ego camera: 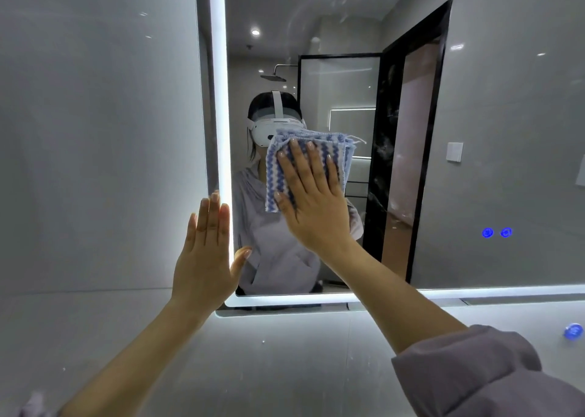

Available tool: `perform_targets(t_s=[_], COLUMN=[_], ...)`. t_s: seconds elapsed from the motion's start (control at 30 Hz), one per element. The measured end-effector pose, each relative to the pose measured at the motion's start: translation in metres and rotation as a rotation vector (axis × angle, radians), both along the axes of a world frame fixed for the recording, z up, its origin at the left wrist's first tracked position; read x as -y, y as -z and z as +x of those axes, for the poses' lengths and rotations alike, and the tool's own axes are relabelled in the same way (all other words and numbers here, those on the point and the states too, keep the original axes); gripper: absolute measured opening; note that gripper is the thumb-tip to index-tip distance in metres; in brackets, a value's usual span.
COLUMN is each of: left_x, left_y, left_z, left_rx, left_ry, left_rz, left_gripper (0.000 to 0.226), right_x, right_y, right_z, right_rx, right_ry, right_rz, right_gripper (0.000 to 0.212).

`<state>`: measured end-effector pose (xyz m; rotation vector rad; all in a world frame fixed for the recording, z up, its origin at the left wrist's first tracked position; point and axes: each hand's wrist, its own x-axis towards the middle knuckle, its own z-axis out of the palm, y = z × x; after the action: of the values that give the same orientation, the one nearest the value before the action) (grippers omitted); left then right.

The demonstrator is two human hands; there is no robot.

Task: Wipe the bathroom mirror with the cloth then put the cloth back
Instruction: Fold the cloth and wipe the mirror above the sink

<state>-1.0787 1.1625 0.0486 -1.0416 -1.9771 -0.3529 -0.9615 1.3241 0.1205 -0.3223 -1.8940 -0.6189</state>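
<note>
Right hand (311, 201) flat on the cloth (275, 176), fingers spread wide, palm pressing the folded blue-and-white zigzag fabric against the mirror (493, 131). That open splay looks meant to load as much cloth as possible onto the glass, with nothing pinched or gripped. The cloth sits in the left part of the mirror, near the lit strip (221, 100) along its left edge. Left hand (205, 252) is bare, fingers straight and close together, thumb out, planted across that lit edge, most likely a brace while the other arm leans in; whether it truly touches, I cannot tell. Wiping looks to be in hand, much glass to the right not yet covered. Writing: none readable. 2 blue glowing buttons (497, 232) sit low on the right of the mirror, their symbols too blurred to make out.
</note>
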Motion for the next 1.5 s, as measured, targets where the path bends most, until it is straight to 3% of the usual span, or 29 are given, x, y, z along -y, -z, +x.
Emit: perform_targets(t_s=[0.47,1.03,1.5], left_x=[-0.001,-0.001,-0.002], left_y=[0.001,0.004,0.004], left_z=[0.001,0.003,0.003], left_rx=[0.006,0.017,-0.008], left_ry=[0.034,0.028,0.008], left_rz=[0.029,0.013,0.009], left_gripper=[0.085,0.087,0.087], right_x=[-0.013,-0.019,-0.045], right_y=[0.110,0.177,0.116], right_z=[0.022,0.038,0.056], right_rx=[0.133,0.191,0.129], right_ry=[-0.010,-0.027,0.024], right_rz=[-0.013,-0.028,-0.024], right_gripper=[0.058,0.058,0.058])
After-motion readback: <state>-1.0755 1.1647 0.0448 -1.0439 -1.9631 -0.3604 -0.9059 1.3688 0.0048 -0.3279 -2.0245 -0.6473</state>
